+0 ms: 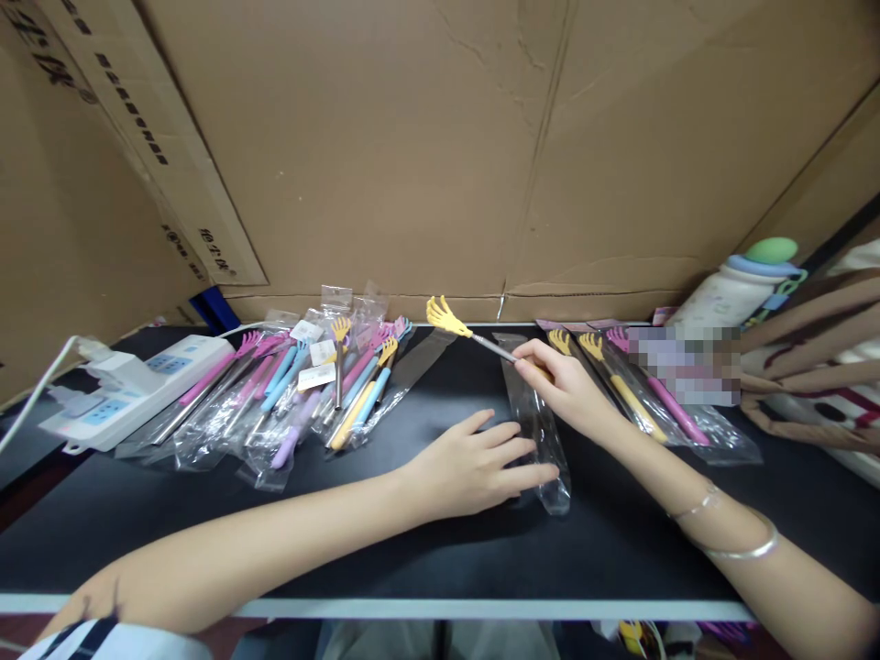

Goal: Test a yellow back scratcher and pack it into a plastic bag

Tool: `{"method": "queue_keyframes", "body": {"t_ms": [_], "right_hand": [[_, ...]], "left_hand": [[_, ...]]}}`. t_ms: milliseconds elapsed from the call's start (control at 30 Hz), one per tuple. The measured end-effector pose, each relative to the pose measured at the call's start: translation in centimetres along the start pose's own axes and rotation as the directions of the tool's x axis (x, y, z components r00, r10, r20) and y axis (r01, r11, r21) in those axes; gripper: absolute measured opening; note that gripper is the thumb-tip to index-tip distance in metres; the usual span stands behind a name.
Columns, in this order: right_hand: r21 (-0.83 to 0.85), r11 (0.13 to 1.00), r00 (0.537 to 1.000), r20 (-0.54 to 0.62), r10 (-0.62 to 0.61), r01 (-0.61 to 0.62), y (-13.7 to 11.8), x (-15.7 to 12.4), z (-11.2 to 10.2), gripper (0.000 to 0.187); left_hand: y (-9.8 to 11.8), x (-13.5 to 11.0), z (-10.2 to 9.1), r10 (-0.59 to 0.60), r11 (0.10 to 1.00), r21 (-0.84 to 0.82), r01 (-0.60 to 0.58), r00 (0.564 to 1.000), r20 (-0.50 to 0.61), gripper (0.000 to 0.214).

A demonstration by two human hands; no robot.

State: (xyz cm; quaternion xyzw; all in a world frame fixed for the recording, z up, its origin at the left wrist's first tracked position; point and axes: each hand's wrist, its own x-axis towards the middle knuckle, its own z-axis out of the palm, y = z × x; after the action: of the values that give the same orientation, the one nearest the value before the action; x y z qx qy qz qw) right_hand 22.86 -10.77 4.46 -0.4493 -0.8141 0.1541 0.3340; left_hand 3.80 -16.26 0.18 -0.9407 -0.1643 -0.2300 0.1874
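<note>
My right hand (565,385) is closed around the handle of a yellow claw-headed back scratcher (448,320), whose metal shaft points up and left over the black table (385,541). My left hand (478,463) lies flat with fingers spread, its fingertips resting on a long clear plastic sleeve (543,440) that stretches from under the right hand toward me. The handle end of the scratcher is hidden inside my right fist.
A pile of bagged scratchers (309,390) in pink, blue, yellow and purple lies at the left. More scratchers (639,394) lie at the right. A white power strip (134,390) sits far left, a bottle (739,289) and bag at far right. Cardboard walls stand behind.
</note>
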Motion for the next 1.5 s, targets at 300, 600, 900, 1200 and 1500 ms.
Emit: {"method": "queue_keyframes", "body": {"t_ms": [300,600,900,1200,1500], "right_hand": [[0.070,0.998,0.994,-0.106,0.017,-0.010,0.5,0.3,-0.9,0.024],[0.254,0.967,0.988,-0.144,0.059,-0.021,0.4,0.3,-0.9,0.026],[0.584,0.811,0.946,-0.242,0.218,-0.037,0.2,1.0,-2.1,0.022],[0.559,0.827,0.964,-0.181,0.194,-0.062,-0.1,0.8,-1.1,0.025],[0.549,0.828,0.974,-0.102,0.202,-0.114,-1.0,0.4,-0.6,0.026]], "left_hand": [[-1.2,0.2,-0.7,-0.093,0.992,0.078,0.096,0.995,-0.043,0.008],[-2.3,-2.1,-2.5,-0.203,0.976,0.077,0.205,0.979,-0.032,0.012],[-1.9,-2.9,-1.8,-0.139,0.988,0.071,0.138,0.990,0.007,0.012],[-1.8,-2.6,-2.2,-0.117,0.991,0.058,0.118,0.993,-0.021,0.025],[-4.4,-2.8,-4.5,-0.607,0.768,-0.345,0.539,0.785,-0.125,0.018]]}}
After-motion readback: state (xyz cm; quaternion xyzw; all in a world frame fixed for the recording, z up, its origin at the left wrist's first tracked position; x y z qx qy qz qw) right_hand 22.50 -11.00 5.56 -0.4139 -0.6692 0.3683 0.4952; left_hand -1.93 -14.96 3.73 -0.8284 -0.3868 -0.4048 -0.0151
